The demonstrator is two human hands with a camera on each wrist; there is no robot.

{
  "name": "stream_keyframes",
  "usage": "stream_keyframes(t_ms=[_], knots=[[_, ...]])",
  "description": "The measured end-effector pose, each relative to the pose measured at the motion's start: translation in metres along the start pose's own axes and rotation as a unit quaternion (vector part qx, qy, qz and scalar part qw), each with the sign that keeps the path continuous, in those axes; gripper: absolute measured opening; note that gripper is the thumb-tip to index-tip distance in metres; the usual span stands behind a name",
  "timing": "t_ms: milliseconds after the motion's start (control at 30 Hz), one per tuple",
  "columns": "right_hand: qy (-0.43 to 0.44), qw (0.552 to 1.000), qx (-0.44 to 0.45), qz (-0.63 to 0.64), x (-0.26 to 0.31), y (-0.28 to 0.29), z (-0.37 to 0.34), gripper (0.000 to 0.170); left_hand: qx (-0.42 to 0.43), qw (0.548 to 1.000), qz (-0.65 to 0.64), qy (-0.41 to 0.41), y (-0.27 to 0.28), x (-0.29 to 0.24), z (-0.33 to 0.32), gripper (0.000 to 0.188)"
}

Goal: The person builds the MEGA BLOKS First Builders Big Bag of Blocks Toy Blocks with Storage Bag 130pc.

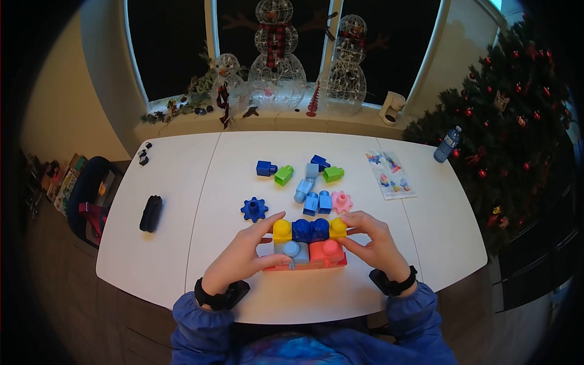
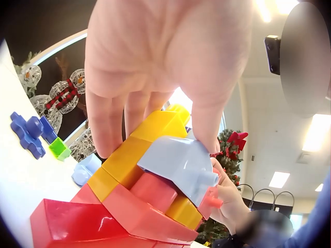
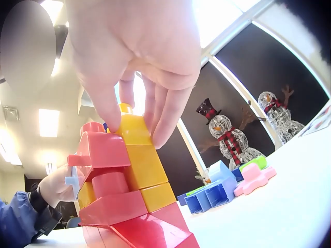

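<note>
Holding the stack (image 1: 309,245) at the near middle of the counter (image 1: 261,299), gripping the left end with the left hand (image 1: 239,258), pinching the right yellow block (image 1: 338,227) with the right hand (image 1: 381,246); might loosen blocks by squeezing unevenly, or tip everything by pressing off-centre

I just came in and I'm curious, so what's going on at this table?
A person is handling a stack of toy blocks on a white table. Their left grip holds the stack's left end, and their right grip pinches the yellow block at its top right. Beyond the stack lie loose blocks, a blue gear and a pink gear.
</note>
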State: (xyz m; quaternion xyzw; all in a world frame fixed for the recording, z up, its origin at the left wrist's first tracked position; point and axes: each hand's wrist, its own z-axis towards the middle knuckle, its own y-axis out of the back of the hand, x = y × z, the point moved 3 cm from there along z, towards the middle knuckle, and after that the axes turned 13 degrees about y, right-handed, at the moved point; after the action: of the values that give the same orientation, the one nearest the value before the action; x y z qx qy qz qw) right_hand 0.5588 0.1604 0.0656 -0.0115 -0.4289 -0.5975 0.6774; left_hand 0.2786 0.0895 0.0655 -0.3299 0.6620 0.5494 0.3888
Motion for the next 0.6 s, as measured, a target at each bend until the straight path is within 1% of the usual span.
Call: stream_keyframes(t_ms=[167,367,467,600], knots=[[0.01,1.0,-0.003,-0.011,0.0,-0.002,0.002,0.041,-0.009,1.0,0.02,-0.004,0.001,0.003,0.002,0.094],[0.003,1.0,-0.001,-0.01,-0.003,-0.002,0.0,0.042,-0.063,0.995,0.048,-0.055,0.0,-0.002,-0.004,0.097],[-0.002,1.0,-0.001,-0.008,-0.003,-0.002,0.0,0.042,-0.073,0.992,0.064,-0.076,-0.001,-0.01,-0.008,0.096],[0.003,1.0,-0.001,-0.008,-0.005,-0.002,-0.001,0.043,-0.066,0.995,0.048,-0.051,-0.004,-0.008,-0.007,0.093]])
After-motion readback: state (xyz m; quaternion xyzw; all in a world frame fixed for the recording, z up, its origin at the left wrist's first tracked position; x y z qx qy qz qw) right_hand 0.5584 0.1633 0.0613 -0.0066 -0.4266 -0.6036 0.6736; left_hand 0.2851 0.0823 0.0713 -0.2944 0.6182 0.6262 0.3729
